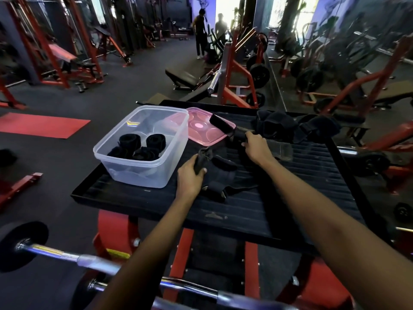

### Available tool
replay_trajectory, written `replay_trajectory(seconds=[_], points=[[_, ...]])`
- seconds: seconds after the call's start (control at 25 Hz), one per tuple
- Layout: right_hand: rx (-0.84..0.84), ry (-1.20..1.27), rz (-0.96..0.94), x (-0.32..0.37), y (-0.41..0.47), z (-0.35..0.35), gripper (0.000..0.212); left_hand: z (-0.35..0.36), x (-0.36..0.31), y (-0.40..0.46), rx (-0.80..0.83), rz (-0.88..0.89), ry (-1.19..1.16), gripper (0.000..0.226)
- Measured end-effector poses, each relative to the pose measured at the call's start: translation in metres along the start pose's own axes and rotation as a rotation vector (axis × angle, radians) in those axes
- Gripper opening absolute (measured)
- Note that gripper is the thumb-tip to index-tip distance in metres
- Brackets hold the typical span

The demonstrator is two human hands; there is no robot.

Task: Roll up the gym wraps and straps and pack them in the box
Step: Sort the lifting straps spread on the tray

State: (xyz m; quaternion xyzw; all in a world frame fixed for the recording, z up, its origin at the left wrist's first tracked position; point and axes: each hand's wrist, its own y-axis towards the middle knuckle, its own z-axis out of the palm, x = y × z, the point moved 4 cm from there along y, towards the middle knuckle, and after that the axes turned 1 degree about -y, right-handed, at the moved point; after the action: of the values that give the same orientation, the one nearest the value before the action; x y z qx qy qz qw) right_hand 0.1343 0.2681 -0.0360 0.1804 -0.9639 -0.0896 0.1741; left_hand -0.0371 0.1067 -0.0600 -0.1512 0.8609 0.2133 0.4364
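A clear plastic box [143, 173] stands on the left of a black ribbed platform [279, 211]. Several rolled black wraps [138, 146] lie inside it. My left hand [190, 177] grips the end of a black strap [202, 158], which runs to a loose black wrap [221, 175] lying flat beside the box. My right hand [254, 146] holds another black strap [223, 126] whose free end sticks out over the pink lid [201, 128]. More loose black wraps [295, 126] are piled at the far right of the platform.
A barbell [67, 258] with black plates crosses the bottom left, close to me. Red gym machines, benches and weight plates surround the platform. A red mat [40, 125] lies on the floor at left. Two people [200, 32] stand far back.
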Motion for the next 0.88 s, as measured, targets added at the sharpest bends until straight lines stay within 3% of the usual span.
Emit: replay_trajectory(seconds=[0.24, 0.64, 0.76, 0.88], points=[[-0.005, -0.121, -0.039, -0.012, -0.061, -0.029, 0.019, 0.0, 0.0, -0.002, 0.029, 0.01, 0.045, 0.047], [0.088, -0.308, 0.115, -0.011, -0.196, -0.062, 0.024, -0.008, -0.006, -0.014, 0.059, -0.09, 0.009, 0.052], [0.212, -0.194, 0.161, -0.001, -0.196, -0.066, 0.034, -0.009, -0.008, -0.02, 0.063, -0.145, -0.043, 0.057], [0.079, 0.105, 0.049, 0.032, -0.172, -0.073, 0.047, -0.012, -0.01, -0.029, 0.008, -0.214, -0.135, 0.059]])
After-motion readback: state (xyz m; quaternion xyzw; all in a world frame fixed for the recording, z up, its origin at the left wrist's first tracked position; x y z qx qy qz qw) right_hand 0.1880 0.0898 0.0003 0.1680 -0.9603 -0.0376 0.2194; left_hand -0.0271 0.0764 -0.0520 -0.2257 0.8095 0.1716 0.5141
